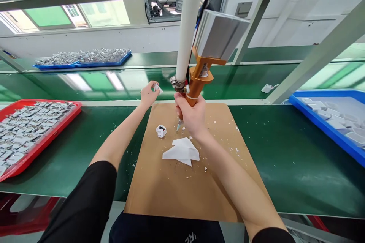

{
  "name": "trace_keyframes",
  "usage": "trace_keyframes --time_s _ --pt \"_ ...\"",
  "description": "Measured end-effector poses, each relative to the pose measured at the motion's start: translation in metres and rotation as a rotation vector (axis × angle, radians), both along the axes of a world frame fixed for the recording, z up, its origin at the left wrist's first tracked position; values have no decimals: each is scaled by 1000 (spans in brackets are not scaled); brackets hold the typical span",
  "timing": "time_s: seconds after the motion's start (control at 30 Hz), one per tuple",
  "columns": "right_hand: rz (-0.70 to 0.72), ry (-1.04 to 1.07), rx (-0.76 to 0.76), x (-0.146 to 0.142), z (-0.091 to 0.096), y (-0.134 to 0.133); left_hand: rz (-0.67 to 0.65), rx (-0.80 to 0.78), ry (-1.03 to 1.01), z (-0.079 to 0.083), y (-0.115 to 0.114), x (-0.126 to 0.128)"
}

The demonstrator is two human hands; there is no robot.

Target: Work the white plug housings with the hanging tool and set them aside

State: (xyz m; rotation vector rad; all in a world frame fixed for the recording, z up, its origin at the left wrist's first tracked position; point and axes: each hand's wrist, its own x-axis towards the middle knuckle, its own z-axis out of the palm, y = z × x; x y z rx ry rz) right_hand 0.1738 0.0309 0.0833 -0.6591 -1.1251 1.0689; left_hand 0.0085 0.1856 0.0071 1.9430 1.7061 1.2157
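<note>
My left hand (149, 93) reaches forward to the far edge of the board and pinches a small white plastic part (157, 89) between thumb and fingers. My right hand (193, 114) is wrapped round the lower end of an orange-bodied hand tool (199, 79) with a finned metal block, beside a white hose. Below the fist, the tool's pale blue tapered tip (179, 125) points down over a brown cardboard sheet (182, 193). A small white housing with dark contents (161, 131) sits left of the tip. Nearer me lie overlapping pieces of white paper (182, 151).
A red tray (78, 111) of small white-and-metal parts stands at left, a blue tray (322, 123) of white pieces at right. Across the green belt are blue trays (76, 65) of metal bits and a loose white part (267, 88). A slanted frame post (313, 53) rises at right.
</note>
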Motion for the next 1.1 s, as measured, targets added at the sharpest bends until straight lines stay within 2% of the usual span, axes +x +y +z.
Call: trace_keyframes --time_s 0.1,0.23,0.33,0.47,0.6,0.77,0.93,1.1 --pt "-22 4 28 -1 1 1 -103 32 -42 -10 -41 -8" --pt "-48 5 59 -2 2 0 -304 -19 -124 -31 -97 -20" --pt "-41 0 70 -3 5 -2 -357 -38 -186 -40 -121 -24" --pt "-48 -17 80 -6 9 -8 -339 -84 -188 -40 -124 -22" --pt "-32 -25 100 -9 10 -14 -348 -112 -43 -38 -121 -22" --pt "-14 4 115 -14 11 -22 -259 -86 5 -43 -122 -24" --pt "4 -31 86 -17 15 -31 -242 114 -103 -32 -135 -23" --pt "32 -82 82 -17 18 -37 -391 358 -120 -11 -160 -19"
